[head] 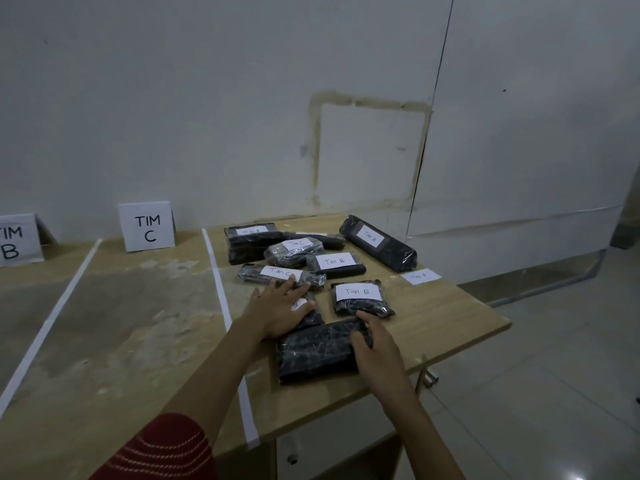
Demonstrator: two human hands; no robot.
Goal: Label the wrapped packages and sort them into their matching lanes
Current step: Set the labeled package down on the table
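- Several wrapped packages [294, 252] lie crowded in the right-hand section of the table [450, 323], most bearing white handwritten labels reading Tim A, Tim B or Tim C.
- The large package [315, 355] lies nearest the person, close to the table's front edge. The right hand [374, 348] grips its right end, fingers curled over the top and thumb on the near side.
- The left hand [280, 313] lies flat with fingers spread and straight, pressing on a small package [313, 318] marked B; its fingertips touch a Tim C package [280, 275] just beyond.
- A loose label [420, 276] lies by the right edge, beside a long package [377, 244] marked Tim A.
- A white tape line [221, 296] bounds the pile on the left. Beyond it is a wide open lane, with a TIM C sign [147, 227] standing at the wall.
- A second tape line [59, 306] and a TIM B sign [17, 242] are farther left.
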